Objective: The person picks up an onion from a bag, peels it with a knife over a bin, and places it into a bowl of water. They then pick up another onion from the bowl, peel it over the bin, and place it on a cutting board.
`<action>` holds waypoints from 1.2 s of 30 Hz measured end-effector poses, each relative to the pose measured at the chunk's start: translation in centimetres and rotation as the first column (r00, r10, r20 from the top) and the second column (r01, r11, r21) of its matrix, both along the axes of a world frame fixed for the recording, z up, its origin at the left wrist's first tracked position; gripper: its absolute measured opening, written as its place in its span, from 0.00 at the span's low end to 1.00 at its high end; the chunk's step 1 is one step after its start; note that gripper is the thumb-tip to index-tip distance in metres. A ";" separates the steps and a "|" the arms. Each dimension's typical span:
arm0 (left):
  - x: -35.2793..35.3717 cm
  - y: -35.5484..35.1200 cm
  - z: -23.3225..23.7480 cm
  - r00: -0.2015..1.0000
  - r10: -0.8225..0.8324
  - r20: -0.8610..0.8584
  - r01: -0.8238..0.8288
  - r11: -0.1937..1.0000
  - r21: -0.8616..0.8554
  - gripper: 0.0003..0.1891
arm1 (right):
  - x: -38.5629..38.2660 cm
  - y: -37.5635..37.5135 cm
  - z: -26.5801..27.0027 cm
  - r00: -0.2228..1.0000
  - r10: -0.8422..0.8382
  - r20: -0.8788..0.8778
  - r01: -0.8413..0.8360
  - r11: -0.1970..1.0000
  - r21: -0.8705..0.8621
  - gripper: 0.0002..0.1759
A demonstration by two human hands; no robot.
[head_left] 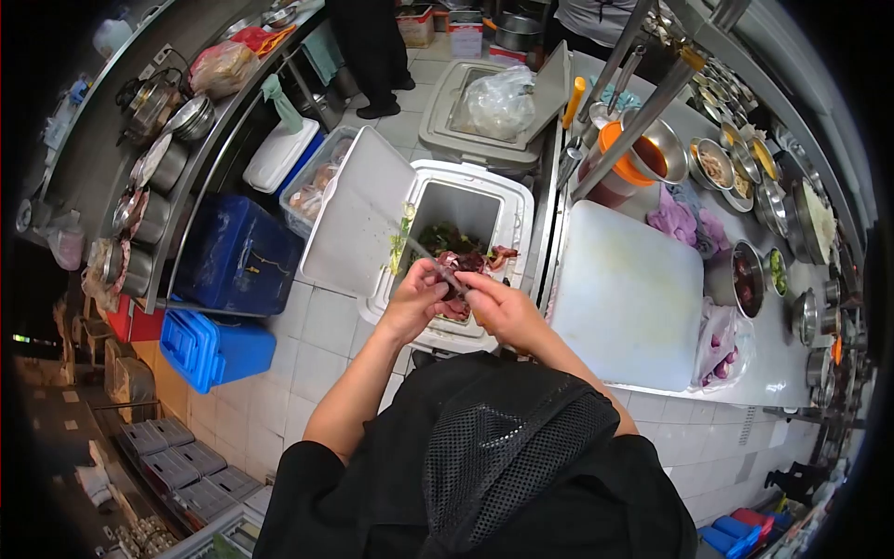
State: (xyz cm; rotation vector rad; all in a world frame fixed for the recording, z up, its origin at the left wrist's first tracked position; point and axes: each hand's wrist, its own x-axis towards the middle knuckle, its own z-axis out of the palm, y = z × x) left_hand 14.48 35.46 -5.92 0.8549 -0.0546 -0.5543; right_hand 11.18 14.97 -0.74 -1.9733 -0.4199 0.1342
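Tool (430,254), slim, is pointing toward ten o'clock over bin (518,214); my left hand (413,304) and right hand (506,311) are pinching it. Loose pinch could be letting it slip into scraps (445,237) at twelve o'clock.

I'm dialed in remotely and my person's got a plain black top (335,512) with roomy short sleeves (296,480), bare forearms (349,391) and hands (416,303), plus a black mesh piece (507,447), can't really tell if it's a cap, full of tiny holes.
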 end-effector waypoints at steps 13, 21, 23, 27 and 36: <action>-1.5 0.5 0.8 0.993 0.019 0.113 -0.029 0.996 0.087 0.24 | 1.5 -1.0 0.2 0.787 0.055 -0.614 0.176 0.935 0.309 0.29; -1.6 -0.5 0.5 0.975 0.002 0.223 -0.092 0.915 0.392 0.24 | 0.9 -1.3 0.1 0.760 0.223 -0.610 0.072 0.904 0.421 0.29; -1.6 -0.6 1.1 0.965 0.011 0.260 -0.120 0.906 0.406 0.24 | 1.7 -1.9 -0.3 0.710 0.204 -0.674 0.163 0.883 0.439 0.25; -1.4 -0.9 0.9 0.969 -0.006 0.245 -0.094 0.913 0.396 0.25 | 3.0 -2.2 -1.4 0.664 0.196 -0.722 0.184 0.893 0.411 0.26; -0.5 -0.9 1.0 0.988 0.037 0.148 -0.109 0.852 0.512 0.24 | 1.3 -2.6 0.1 0.793 0.336 -0.508 -0.092 0.890 0.446 0.33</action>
